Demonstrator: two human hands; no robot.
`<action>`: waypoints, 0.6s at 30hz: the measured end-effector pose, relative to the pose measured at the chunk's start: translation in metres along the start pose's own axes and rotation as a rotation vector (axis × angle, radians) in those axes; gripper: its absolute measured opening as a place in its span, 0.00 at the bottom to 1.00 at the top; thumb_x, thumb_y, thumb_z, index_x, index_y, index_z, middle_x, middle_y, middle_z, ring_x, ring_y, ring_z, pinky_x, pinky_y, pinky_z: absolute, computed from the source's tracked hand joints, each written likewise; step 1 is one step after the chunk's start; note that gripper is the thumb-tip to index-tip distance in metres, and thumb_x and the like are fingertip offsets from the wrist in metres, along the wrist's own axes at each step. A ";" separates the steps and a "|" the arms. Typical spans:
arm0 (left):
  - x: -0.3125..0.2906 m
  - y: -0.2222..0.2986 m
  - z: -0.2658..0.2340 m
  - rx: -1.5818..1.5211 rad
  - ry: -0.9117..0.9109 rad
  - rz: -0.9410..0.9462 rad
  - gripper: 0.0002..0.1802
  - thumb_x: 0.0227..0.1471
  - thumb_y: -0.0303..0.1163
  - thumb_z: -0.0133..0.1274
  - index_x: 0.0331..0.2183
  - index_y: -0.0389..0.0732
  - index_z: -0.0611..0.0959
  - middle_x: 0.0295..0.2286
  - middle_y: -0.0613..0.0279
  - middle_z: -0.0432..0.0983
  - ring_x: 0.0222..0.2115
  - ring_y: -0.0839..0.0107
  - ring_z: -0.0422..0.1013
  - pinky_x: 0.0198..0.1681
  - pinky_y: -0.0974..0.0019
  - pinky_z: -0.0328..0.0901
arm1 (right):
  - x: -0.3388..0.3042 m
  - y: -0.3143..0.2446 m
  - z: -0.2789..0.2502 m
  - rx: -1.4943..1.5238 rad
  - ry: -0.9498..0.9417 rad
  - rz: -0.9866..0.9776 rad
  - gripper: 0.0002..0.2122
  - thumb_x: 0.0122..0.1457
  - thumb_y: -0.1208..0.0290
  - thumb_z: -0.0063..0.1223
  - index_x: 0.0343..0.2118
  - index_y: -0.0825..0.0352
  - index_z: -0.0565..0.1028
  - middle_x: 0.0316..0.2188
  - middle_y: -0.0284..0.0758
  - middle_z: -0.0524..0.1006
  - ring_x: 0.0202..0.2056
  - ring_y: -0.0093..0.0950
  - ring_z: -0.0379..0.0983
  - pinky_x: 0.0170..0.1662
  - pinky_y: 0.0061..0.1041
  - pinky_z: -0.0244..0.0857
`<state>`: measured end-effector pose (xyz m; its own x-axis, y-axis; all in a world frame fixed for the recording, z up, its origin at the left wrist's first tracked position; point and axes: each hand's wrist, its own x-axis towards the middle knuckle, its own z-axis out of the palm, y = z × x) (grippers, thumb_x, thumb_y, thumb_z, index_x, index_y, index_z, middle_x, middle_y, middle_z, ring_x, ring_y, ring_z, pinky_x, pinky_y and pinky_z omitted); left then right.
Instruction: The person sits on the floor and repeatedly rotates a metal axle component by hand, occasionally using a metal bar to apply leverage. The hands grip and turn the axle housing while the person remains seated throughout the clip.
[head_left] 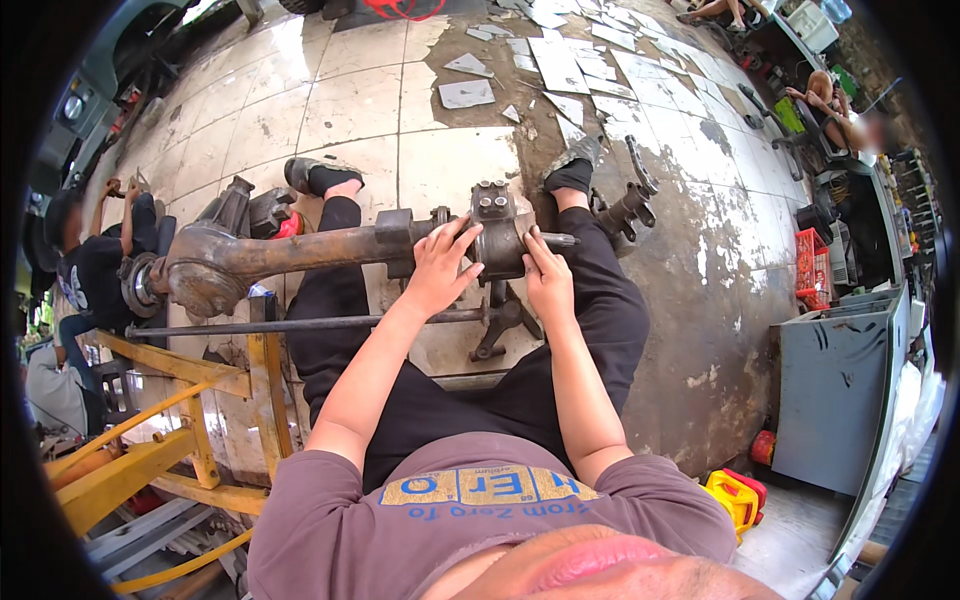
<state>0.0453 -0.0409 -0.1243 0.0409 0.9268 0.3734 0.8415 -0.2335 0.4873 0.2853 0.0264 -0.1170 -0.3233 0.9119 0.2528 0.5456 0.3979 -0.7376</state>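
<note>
A rusty axle housing [310, 250] lies across in front of me, over my legs, with a round bulge at its left. At its right end is a dark metal knuckle [503, 245], with a bolted block on top and a short shaft out to the right. My left hand [440, 268] is open, its fingers spread and touching the knuckle's left side. Against its right side, near the shaft, rests my right hand [548, 280] with fingers stretched out. Below the housing a long steel rod [300, 325] runs to a forked bracket [503, 318].
A yellow metal frame [262, 395] stands close at my left. Another metal part [628, 212] lies beyond my right knee. Broken tiles [560, 65] cover the far floor. A grey cabinet [835, 395] and red crate [812, 268] stand right. One person [105, 255] sits left, another [838, 115] far right.
</note>
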 end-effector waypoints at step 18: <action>0.000 -0.007 0.001 0.004 -0.023 -0.015 0.40 0.65 0.50 0.61 0.73 0.57 0.69 0.72 0.60 0.62 0.71 0.55 0.58 0.71 0.46 0.50 | 0.009 0.005 0.003 0.021 0.036 -0.033 0.19 0.70 0.74 0.60 0.63 0.63 0.81 0.66 0.39 0.79 0.52 0.47 0.82 0.58 0.38 0.74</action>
<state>0.0399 -0.0396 -0.1282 0.0411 0.9367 0.3477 0.8444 -0.2185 0.4891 0.2823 0.0363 -0.1201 -0.3123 0.9016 0.2993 0.5190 0.4258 -0.7412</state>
